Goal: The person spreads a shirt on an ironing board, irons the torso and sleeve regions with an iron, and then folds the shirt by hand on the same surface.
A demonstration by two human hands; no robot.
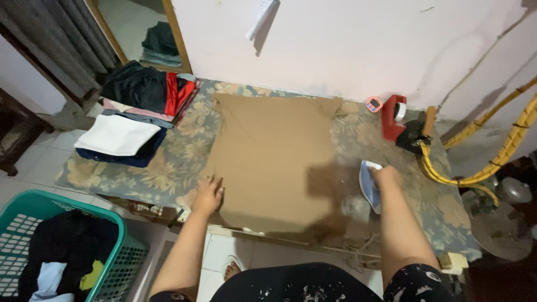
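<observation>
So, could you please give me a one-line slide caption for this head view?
Left hand flat on a brown garment spread over a floral pad, right hand gripping an iron.

Teal laundry basket, folded clothes

Left hand flat on brown garment, right hand gripping blue iron.

The person has bare forearms, dark clothing flecked with white, and one bare foot showing.
</observation>
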